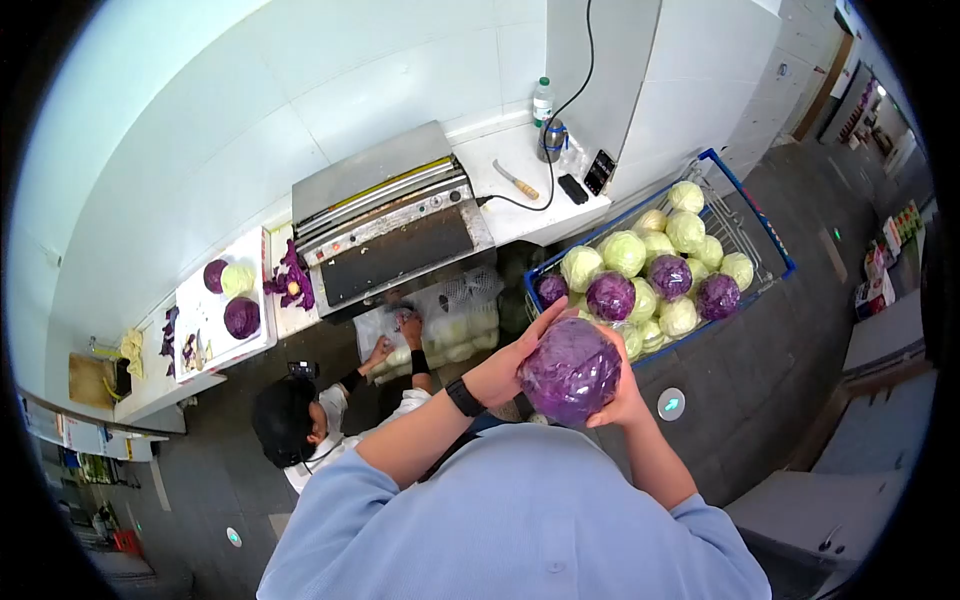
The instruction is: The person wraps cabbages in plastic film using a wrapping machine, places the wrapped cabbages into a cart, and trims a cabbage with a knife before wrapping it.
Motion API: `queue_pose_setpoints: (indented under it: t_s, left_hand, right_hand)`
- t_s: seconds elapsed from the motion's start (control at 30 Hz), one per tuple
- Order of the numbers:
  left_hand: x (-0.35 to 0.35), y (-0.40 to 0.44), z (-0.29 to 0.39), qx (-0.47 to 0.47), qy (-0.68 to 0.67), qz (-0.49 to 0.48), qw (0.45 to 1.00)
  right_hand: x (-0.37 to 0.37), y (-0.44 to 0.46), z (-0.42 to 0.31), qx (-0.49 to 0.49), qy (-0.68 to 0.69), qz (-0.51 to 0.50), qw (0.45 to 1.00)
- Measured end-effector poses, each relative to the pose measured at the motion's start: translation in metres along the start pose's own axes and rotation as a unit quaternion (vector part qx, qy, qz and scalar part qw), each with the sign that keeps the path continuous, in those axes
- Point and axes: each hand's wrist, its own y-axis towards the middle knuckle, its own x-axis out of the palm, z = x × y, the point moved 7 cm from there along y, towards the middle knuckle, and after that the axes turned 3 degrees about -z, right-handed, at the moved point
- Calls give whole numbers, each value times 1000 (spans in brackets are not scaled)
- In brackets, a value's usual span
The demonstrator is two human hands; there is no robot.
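Between my two hands, in front of my chest, is a purple cabbage (570, 372) whose glossy surface looks wrapped in clear film. My left hand (508, 368), with a black watch at the wrist, grips its left side. Around its lower right side curl the fingers of my right hand (622, 392). Just beyond the cabbage stands a blue-rimmed shopping cart (742, 190) piled with green cabbages (624, 254) and several purple ones (611, 296). The far sides of my fingers are partly hidden by the cabbage.
A film-wrapping machine (395, 250) sits on the counter, with a knife (516, 180), bottle (543, 102) and phone (599, 172) to its right. Cabbages lie on a white board (225, 338) at left. A crouching co-worker (290, 420) reaches toward a bag of cabbages (455, 335) below.
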Motion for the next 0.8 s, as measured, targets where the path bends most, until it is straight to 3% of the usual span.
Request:
queue_pose_setpoints:
  t_s: [0.1,0.17,0.2,0.33,0.43,0.47,0.57,0.7,0.8]
  left_hand:
    - [19,-22,-21,-41,-130,8,991]
    - [13,-20,-22,-21,-134,-8,991]
    - [13,-18,-19,-18,-109,39,993]
    - [-4,-41,7,36,54,222,973]
    - [23,-63,39,121,282,198,931]
    - [30,-64,42,127,409,158,889]
    - [52,-69,34,182,553,184,792]
    - [37,-68,34,123,434,193,871]
    - [36,-70,60,59,469,223,852]
  right_hand:
    - [19,-30,-11,32,-27,-10,999]
    - [23,-27,-9,36,-43,-23,998]
    - [19,-23,-10,30,-40,-21,999]
    - [17,-28,1,50,15,29,998]
    - [22,-29,2,77,58,78,992]
    - [23,-23,4,80,66,86,991]
    - [28,-22,11,105,81,106,986]
    - [32,-18,12,131,31,77,988]
    - [50,3,-1,157,18,55,986]
